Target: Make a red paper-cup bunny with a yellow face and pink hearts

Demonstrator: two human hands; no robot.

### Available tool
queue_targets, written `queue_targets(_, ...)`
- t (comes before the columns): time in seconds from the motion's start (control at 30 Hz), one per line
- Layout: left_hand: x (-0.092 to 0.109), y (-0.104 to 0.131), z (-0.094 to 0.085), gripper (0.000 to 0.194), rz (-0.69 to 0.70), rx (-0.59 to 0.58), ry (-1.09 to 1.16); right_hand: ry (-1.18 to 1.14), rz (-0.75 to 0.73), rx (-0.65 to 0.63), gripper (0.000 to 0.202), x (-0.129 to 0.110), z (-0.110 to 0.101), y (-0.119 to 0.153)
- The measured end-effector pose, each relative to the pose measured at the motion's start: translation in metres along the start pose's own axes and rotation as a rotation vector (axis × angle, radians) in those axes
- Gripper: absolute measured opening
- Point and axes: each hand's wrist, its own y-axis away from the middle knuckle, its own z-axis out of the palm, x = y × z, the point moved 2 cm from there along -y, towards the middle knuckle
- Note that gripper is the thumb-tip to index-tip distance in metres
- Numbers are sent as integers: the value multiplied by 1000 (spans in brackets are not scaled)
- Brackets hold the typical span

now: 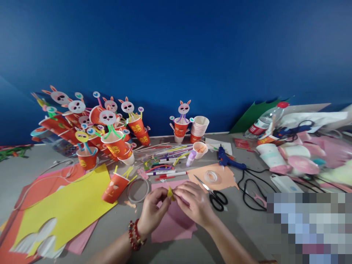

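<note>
Over a sheet of pink paper (173, 223), my left hand (155, 205) pinches a small yellow paper piece (171, 193) between thumb and fingers. My right hand (192, 200) grips the same piece from the other side, its fingers partly covering it. Black-handled scissors (216, 198) lie just right of my right hand, blades over an orange paper sheet (227, 174). A roll of clear tape (211, 176) rests on that sheet. To the left, a red paper cup (114, 187) with yellow strips leans beside a large yellow sheet (68, 207) that has rounded cut-outs.
Several red cups with rabbit faces (107, 117) crowd the back left. A cup stack (200, 126), glue stick (191, 158) and blue glue gun (227, 158) stand or lie farther back. Markers and strips (165, 161) are scattered mid-table. A bottle (265, 121) and cables (249, 190) occupy the right.
</note>
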Motion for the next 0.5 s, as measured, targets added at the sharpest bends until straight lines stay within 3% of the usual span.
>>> queue_targets(0.5, -3, 1, 2, 11, 12, 12, -33, 50, 24, 65, 16, -2, 0, 0)
